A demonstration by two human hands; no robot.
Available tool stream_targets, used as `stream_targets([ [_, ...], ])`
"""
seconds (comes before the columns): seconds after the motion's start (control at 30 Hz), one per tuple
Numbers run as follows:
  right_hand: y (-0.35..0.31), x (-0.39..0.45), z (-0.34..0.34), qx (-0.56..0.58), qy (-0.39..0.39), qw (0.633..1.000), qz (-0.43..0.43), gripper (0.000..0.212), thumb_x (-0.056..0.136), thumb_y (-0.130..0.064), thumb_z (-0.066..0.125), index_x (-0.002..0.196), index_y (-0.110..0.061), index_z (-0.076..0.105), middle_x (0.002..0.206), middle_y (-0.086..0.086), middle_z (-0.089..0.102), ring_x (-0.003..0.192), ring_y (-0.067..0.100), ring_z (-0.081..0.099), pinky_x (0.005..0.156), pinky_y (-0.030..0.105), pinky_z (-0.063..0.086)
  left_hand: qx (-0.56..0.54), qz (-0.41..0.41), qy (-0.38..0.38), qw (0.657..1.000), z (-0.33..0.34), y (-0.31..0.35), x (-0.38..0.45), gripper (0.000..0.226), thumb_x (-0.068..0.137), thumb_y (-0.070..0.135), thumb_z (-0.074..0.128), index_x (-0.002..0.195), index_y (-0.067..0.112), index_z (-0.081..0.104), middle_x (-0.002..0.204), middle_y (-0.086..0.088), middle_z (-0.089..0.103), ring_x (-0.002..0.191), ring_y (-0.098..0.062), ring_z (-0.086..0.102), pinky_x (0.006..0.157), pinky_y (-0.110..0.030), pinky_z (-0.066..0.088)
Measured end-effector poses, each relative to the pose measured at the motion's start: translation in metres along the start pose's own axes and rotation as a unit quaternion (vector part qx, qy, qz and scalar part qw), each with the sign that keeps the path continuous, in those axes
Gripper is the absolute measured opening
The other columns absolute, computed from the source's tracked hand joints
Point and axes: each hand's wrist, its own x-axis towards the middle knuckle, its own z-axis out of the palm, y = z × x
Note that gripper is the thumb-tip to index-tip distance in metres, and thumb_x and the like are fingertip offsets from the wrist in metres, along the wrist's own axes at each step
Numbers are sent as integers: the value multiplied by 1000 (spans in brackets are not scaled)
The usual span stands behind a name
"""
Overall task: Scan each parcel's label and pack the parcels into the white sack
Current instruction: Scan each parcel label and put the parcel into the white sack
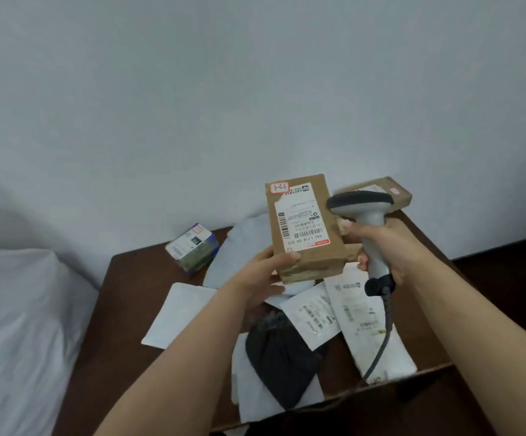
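Two hands busy: your left hand [274,262] grips the brown cardboard parcel [305,228] by its lower corner, raised above the table [123,297], long axis near upright, printed label [301,223] facing you. Your right hand [381,247] is wrapped round the scanner [363,215] handle just right of it; the smooth grey head sits beside the label rather than squarely at it. Crumpled white sack [10,309] lies well left.
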Motion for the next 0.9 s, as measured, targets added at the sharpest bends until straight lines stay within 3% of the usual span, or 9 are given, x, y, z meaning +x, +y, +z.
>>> stream_targets([
  [0.1, -2, -24, 51, 7, -31, 999, -24, 28, 89, -19, 72, 107, 0, 61, 99, 28, 69, 39, 17, 45, 42, 26, 46, 19, 41, 31, 998, -43, 3, -43, 64, 78, 20, 78, 133, 35, 49, 113, 8, 71, 108, -16, 62, 96, -37, 45],
  [0.17, -7, -38, 83, -11, -48, 998, -33, 28, 89, -22, 72, 106, -2, 61, 94, 21, 71, 41, 17, 46, 44, 28, 47, 53, 87, 93, 990, -71, 9, -72, 80, 75, 22, 83, 139, 43, 40, 116, 9, 70, 114, -18, 62, 100, -43, 46],
  [0.23, -14, -51, 110, -28, -71, 996, -38, 28, 91, -23, 70, 107, -3, 60, 95, 22, 72, 42, 18, 46, 46, 28, 47, 71, 142, 171, 972, -99, 14, -99, 79, 73, 20, 86, 136, 42, 43, 115, 10, 70, 112, -16, 64, 97, -42, 51],
  [0.37, -31, -77, 150, -57, -134, 988, -50, 23, 91, -20, 68, 100, -1, 60, 70, 17, 68, 44, 18, 44, 43, 27, 44, 86, 216, 305, 924, -146, 19, -145, 80, 73, 15, 85, 135, 39, 40, 111, 17, 65, 103, -2, 63, 75, -14, 55],
  [0.4, -36, -83, 157, -63, -148, 985, -56, 22, 91, -19, 69, 95, 0, 60, 64, 14, 64, 43, 18, 43, 42, 26, 43, 79, 222, 326, 915, -157, 21, -152, 87, 72, 15, 86, 142, 34, 38, 115, 14, 65, 104, -2, 62, 77, -14, 54],
  [0.53, -60, -106, 178, -84, -208, 971, -86, 20, 89, -18, 70, 87, -2, 58, 57, 12, 58, 40, 17, 40, 40, 24, 39, 76, 244, 379, 890, -191, 28, -171, 117, 52, 32, 92, 150, 28, 29, 128, 5, 64, 113, -10, 63, 102, -39, 50],
  [0.63, -76, -119, 184, -103, -239, 960, -105, 19, 90, -16, 70, 84, -3, 57, 55, 10, 54, 39, 16, 39, 39, 24, 38, 94, 253, 398, 877, -204, 40, -182, 118, 48, 37, 92, 149, 27, 32, 128, 3, 64, 115, -13, 63, 102, -42, 50],
  [0.8, -98, -132, 179, -117, -258, 952, -117, 19, 89, -14, 70, 84, -5, 54, 54, 8, 49, 36, 14, 36, 39, 22, 35, 98, 291, 394, 866, -204, 63, -196, 97, 68, 7, 86, 149, 26, 35, 120, 3, 67, 108, -10, 66, 98, -38, 52],
  [0.9, -108, -133, 173, -119, -260, 950, -127, 18, 89, -14, 70, 86, -5, 54, 54, 8, 48, 36, 13, 35, 38, 22, 35, 97, 300, 399, 861, -206, 69, -195, 102, 66, 8, 87, 150, 25, 32, 123, 3, 67, 110, -12, 65, 100, -41, 51],
])
